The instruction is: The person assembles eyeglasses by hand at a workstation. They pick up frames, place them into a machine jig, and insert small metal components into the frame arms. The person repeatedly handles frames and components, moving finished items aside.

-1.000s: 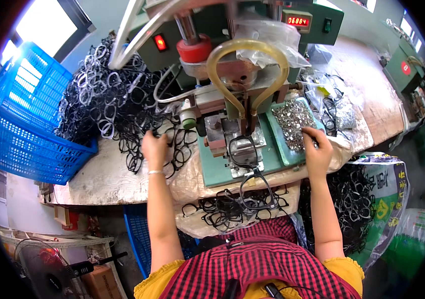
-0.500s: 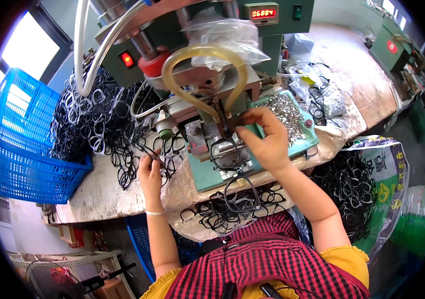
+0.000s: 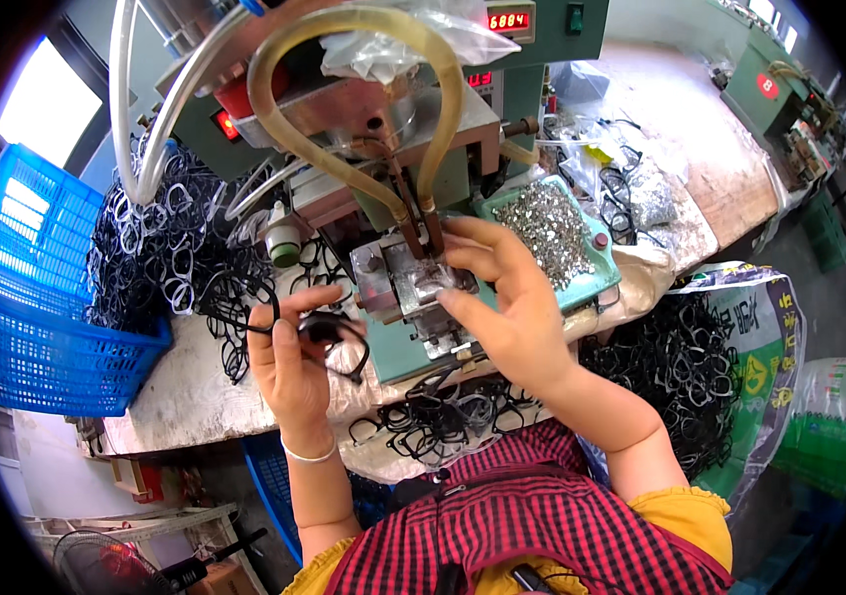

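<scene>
Eyeglass frames at a bench press

At far left a blue plastic basket [image 3: 21, 327] stands beside heaped black frames [image 3: 160, 248]. The left hand [image 3: 289, 362] pinches one black eyeglass frame [image 3: 336, 337] at centre; the right hand [image 3: 507, 307], fingers curled together, touches the metal fixture [image 3: 413, 288]. A teal tray [image 3: 597, 273] holds small silvery parts [image 3: 547, 228].

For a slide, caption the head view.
Left hand holds a black eyeglass frame; right hand reaches the metal fixture of a green bench machine.
</scene>
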The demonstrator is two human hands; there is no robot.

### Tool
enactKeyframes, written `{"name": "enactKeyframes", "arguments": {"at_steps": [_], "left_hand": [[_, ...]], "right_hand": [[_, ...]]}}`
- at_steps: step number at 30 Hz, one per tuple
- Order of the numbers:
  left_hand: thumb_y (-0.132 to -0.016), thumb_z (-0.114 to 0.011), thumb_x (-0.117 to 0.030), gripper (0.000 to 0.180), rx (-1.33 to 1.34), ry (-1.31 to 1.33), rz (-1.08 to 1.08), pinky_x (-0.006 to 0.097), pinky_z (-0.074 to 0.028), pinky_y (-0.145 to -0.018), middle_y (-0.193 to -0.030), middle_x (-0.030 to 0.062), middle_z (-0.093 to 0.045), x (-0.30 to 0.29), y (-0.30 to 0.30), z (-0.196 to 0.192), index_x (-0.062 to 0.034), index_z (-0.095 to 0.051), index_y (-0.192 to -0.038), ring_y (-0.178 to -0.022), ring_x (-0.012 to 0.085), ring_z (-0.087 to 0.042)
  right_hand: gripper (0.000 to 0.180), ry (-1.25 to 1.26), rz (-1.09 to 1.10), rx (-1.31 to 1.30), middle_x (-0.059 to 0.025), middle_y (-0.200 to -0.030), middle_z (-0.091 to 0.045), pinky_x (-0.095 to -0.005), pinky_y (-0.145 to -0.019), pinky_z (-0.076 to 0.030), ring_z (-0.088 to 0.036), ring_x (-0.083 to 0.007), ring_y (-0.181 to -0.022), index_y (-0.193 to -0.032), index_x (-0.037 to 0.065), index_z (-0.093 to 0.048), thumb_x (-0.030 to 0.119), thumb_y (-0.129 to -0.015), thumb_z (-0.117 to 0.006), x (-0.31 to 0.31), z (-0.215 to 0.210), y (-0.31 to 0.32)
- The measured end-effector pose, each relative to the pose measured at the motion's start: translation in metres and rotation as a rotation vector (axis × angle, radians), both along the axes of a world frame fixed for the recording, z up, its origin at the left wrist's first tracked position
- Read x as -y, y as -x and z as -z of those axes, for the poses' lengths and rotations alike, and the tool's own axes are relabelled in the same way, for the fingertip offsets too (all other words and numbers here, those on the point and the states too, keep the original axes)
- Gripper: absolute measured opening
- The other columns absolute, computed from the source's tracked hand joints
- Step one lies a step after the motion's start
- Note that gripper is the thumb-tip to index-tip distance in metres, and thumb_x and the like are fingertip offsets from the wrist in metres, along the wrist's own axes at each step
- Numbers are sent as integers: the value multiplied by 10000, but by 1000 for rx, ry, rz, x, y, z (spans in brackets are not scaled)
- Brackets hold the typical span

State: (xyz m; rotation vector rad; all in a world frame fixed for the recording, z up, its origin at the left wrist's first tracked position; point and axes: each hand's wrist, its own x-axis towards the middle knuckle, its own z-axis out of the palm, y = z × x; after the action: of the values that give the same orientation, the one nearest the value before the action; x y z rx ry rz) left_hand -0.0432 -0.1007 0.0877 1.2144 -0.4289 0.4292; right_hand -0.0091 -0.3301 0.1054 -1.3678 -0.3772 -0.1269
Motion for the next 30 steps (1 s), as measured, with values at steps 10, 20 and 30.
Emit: {"name": "enactKeyframes", "arguments": {"at_steps": [10, 20, 30], "left_hand": [[-996, -452, -73, 138, 44, 91, 140, 588, -558, -887, -868, 196, -680, 1, 12, -10, -34, -519, -1110, -813, 342, -703], [-1010, -333, -648, 772, 114, -1280, -351, 497, -354, -1025, -1260, 248, -572, 34, 28, -46, 4, -535, -1372, -1195, 377, -517], [-681, -727, 4, 400, 549, -1197, -241, 329, -478, -630, -1177, 96, -712, 65, -2, -33, -91, -743, -1069, -699, 237, -571]], "right_hand": [[245, 1037, 725, 279, -126, -940, -666, -441, -884, -481, -595, -339, -994, -992, 47, -702, 123, -771, -777, 115, 99, -9], [74, 1035, 837, 274, -109, -872, -697, -424, -777, -517, -659, -308, -857, -885, 62, -675, 125, -858, -704, 134, 89, -87], [94, 635, 672, 214, -110, -833, -711, -374, -724, -520, -677, -277, -768, -888, 32, -711, 108, -838, -732, 100, 79, -66]]}}
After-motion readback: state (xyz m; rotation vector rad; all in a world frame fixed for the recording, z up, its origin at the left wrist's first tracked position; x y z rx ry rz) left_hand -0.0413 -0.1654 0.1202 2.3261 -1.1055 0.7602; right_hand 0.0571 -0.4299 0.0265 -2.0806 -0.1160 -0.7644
